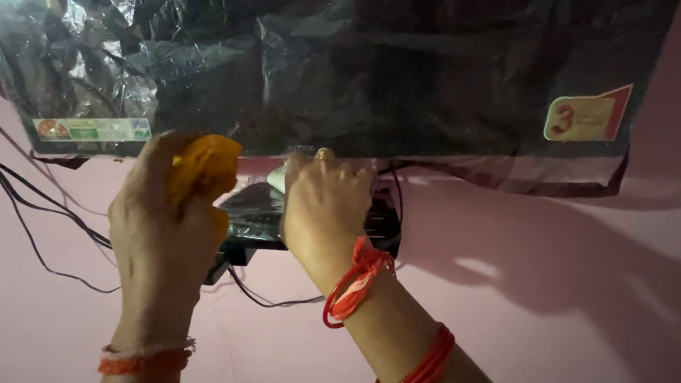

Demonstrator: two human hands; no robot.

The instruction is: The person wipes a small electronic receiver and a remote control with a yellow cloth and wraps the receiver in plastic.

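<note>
Orange cloth (pixel 206 170) bunched in left hand (pixel 167 213), fingers curled tight around it, just under plastic-wrapped television (pixel 340 71); shape too crumpled to give any long axis. Right hand (pixel 325 206) on black set-top box (pixel 248 216), fingers bent over something white (pixel 277 179), mostly hidden. Box lying crosswise on shelf against pink wall (pixel 532 284), cables (pixel 42 213) trailing left.
</note>
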